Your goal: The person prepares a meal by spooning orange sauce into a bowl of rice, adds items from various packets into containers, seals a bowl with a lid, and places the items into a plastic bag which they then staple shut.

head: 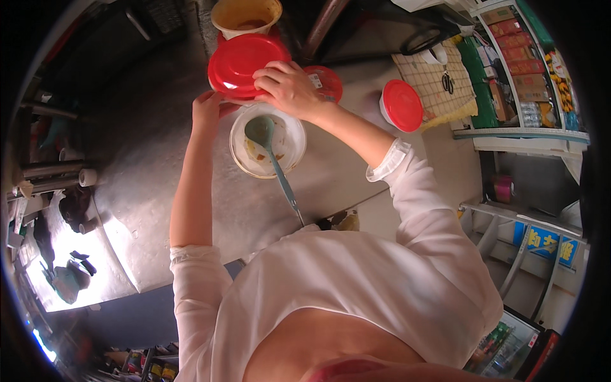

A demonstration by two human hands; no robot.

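Note:
A tub with a round red lid (246, 62) is tilted between both hands at the far side of the work surface. My left hand (207, 112) grips its near left edge, the fingertips partly hidden. My right hand (289, 90) bends its fingers over the lid's right edge, with the thumb low at the rim. Just below stands a white bowl (298, 138) with brown smears and food scraps inside. A grey-green ladle (261, 131) rests in it, its handle pointing towards my body. Beyond the lid sits an open white tub (248, 19) stained orange-brown inside.
Another red-lidded white bowl (402, 106) stands to the right. A red round package with a label (329, 82) lies beside my right hand. Black scissors (447, 83) lie on a checked cloth (420, 76). Shelves with boxes (518, 47) line the right side.

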